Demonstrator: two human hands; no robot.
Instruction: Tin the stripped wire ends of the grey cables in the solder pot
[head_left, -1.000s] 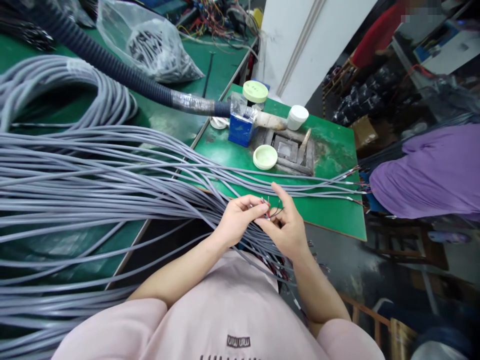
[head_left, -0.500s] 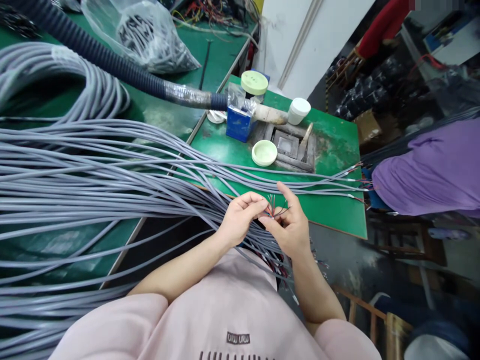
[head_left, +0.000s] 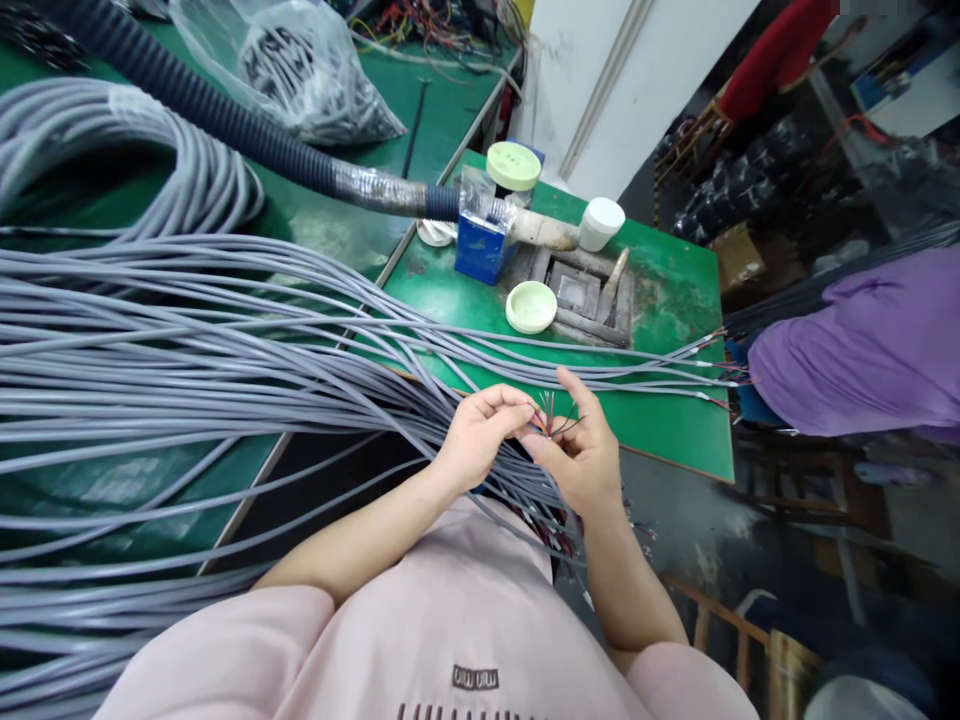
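Observation:
Between my hands a spray of thin coloured wires [head_left: 550, 412], red and dark ones among them, fans upward. My left hand [head_left: 484, 432] pinches a red wire of this spray between thumb and fingertips. At its right my right hand [head_left: 585, 445] closes thumb and fingers around the base of the wires, with the index finger stretched up and away. The grey cable that the wires belong to is hidden by the hands. Beneath and behind them runs a thick bundle of grey cables [head_left: 337, 395], whose stripped ends hang down below my right hand.
On the green table [head_left: 667, 430] sit a solder pot [head_left: 577, 290], a pale green dish [head_left: 531, 306], a white tub [head_left: 601, 222] and a blue box [head_left: 480, 247] holding a ribbed hose [head_left: 247, 130]. A cable coil [head_left: 180, 170] lies left; a person in purple [head_left: 862, 340] is at right.
The camera view has shifted slightly. My fingers have moved only a little at the wires, and both hands keep their grip.

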